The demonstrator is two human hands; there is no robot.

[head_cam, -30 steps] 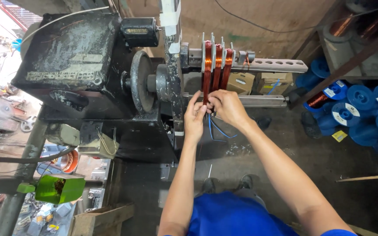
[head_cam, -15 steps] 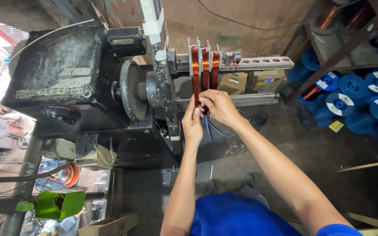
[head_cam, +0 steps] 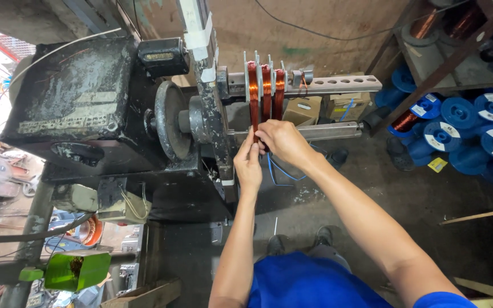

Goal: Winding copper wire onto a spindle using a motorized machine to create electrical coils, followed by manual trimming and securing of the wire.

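Both hands (head_cam: pixel 269 151) pinching copper coils (head_cam: pixel 265 94), winding machine (head_cam: pixel 115 108)

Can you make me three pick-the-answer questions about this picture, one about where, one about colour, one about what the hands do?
1. Where are the blue spools?
A. right of the machine
B. on the machine
C. in the hands

2. What colour are the coils?
A. green
B. copper-orange
C. white

3. What are the hands doing?
A. resting in the lap
B. holding a spool
C. touching the coils' lower end

Answers: 1 A, they sit by the shelf at right. 2 B, the wire shines orange. 3 C, left hand and right hand meet there.
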